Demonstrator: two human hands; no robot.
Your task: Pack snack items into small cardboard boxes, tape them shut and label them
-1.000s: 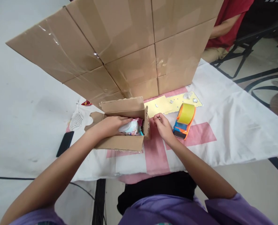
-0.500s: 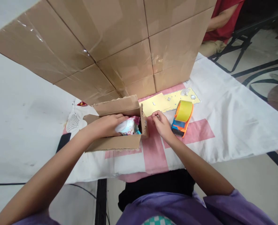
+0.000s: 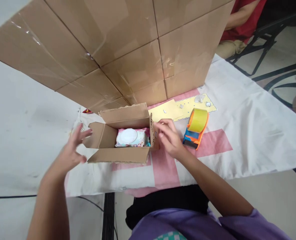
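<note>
An open cardboard box [image 3: 119, 156] sits on the table with its flaps spread outward. Inside, toward its right end, lies a pack of wet wipes [image 3: 128, 136] with a white oval lid and a pink and blue printed wrapper. My left hand [image 3: 71, 150] hovers left of the box, fingers spread and holding nothing. Beside the right flap is my right hand [image 3: 170, 137], its fingers loosely bent and apart, with no object seen in them. Whether its fingertips touch the flap I cannot tell. An orange and blue tape dispenser [image 3: 196, 128] with yellowish tape rests to the right of that hand.
Large taped cardboard boxes [image 3: 135, 63] form a wall behind the work area. Yellow paper sheets [image 3: 168, 109] with small scraps lie before them. A white and pink cloth [image 3: 245, 133] covers the table. A person in a red top [image 3: 248, 20] sits at the far right.
My left hand has let go of the wipes pack and moved out of the box to the left, its fingers spreading. My right hand has shifted slightly toward the box's right flap.
</note>
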